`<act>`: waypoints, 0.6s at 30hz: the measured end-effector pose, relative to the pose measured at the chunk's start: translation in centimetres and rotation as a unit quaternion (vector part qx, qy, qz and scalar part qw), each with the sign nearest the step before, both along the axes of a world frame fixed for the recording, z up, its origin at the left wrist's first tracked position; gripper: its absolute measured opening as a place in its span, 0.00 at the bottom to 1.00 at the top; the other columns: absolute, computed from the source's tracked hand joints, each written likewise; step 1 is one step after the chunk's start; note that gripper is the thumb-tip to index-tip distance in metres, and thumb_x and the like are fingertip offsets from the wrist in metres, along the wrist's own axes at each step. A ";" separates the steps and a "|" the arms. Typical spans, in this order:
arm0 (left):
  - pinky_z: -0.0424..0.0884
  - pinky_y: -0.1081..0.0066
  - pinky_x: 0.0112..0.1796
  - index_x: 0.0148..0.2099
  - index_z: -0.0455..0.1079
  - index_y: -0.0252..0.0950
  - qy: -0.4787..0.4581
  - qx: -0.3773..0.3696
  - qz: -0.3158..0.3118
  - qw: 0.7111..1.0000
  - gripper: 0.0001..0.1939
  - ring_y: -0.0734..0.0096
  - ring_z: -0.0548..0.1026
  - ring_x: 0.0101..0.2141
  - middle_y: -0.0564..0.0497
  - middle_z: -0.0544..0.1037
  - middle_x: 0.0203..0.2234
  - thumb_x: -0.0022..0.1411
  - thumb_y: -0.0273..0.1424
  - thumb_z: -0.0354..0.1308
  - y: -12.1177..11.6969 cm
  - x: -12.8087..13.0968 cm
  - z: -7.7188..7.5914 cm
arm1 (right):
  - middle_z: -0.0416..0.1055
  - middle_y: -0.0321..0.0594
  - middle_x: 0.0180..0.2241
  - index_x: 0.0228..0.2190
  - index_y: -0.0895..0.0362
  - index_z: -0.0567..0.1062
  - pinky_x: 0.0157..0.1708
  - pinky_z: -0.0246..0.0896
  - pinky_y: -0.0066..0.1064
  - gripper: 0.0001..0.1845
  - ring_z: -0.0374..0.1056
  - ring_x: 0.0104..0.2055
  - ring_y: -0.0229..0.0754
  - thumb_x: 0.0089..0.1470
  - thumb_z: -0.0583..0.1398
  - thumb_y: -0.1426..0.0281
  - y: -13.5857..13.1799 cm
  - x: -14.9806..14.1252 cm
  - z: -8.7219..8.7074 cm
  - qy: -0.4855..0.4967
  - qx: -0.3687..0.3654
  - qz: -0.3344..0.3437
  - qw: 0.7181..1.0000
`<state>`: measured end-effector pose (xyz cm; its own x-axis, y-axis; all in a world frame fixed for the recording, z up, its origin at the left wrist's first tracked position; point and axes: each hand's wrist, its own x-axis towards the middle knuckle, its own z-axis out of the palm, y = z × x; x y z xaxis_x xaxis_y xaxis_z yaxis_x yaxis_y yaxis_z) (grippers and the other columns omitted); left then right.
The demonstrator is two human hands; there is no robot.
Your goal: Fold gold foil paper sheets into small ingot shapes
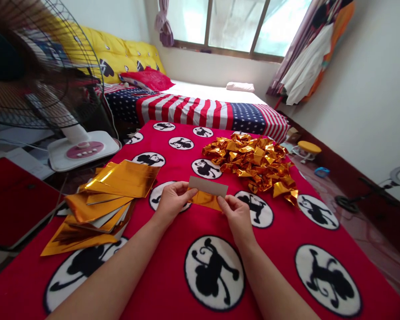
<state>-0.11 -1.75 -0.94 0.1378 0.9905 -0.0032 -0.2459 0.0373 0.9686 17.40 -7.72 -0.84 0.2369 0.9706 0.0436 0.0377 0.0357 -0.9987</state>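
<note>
Between my two hands is a sheet of gold foil paper point(207, 199), partly folded so that a pale grey backing strip shows along its far side. My left hand point(175, 200) pinches its left end between thumb and fingers. At the right end, my right hand point(236, 215) grips it the same way. To the left lies a loose stack of flat gold foil sheets point(120, 180), fanned out unevenly. Beyond my right hand spreads a heap of folded gold foil pieces point(253, 155), shiny and crumpled-looking.
A red cloth with monkey circles point(270, 275) covers the work surface. On the left stands a fan point(83, 149), close to the foil stack. Behind is a bed with a striped, starred cover point(200, 111). A yellow stool point(309, 147) sits on the floor at right.
</note>
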 end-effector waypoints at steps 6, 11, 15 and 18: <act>0.73 0.74 0.31 0.38 0.74 0.32 -0.036 -0.008 0.044 0.998 0.25 0.70 0.78 0.29 0.49 0.81 0.29 0.39 0.39 0.74 0.2 -0.1 -0.2 | 0.60 0.30 0.16 0.17 0.58 0.69 0.21 0.44 0.25 0.15 0.52 0.20 0.32 0.45 0.64 0.62 -0.3 0.3 0.1 -0.062 -0.024 0.046 0.997; 0.72 0.76 0.30 0.48 0.70 0.34 -0.095 -0.016 0.042 0.994 0.29 0.73 0.77 0.26 0.54 0.79 0.25 0.43 0.36 0.72 0.1 0.2 -0.2 | 0.67 0.33 0.20 0.24 0.59 0.78 0.24 0.49 0.26 0.10 0.58 0.23 0.35 0.45 0.63 0.65 -0.7 -0.5 0.1 -0.100 -0.040 0.125 0.986; 0.74 0.71 0.34 0.49 0.69 0.34 -0.118 -0.038 -0.010 0.992 0.29 0.67 0.80 0.32 0.47 0.81 0.35 0.44 0.36 0.72 -0.7 1.0 -0.1 | 0.65 0.32 0.18 0.21 0.59 0.76 0.24 0.49 0.26 0.10 0.56 0.22 0.34 0.46 0.62 0.66 -0.7 -1.2 0.1 -0.052 -0.022 0.101 0.993; 0.75 0.70 0.36 0.45 0.73 0.32 -0.089 -0.032 -0.054 0.994 0.25 0.62 0.80 0.35 0.44 0.82 0.36 0.45 0.36 0.71 -1.2 1.3 0.0 | 0.62 0.30 0.16 0.19 0.59 0.74 0.21 0.46 0.25 0.11 0.52 0.20 0.32 0.46 0.63 0.65 -0.6 -1.4 0.1 -0.029 -0.021 0.076 0.996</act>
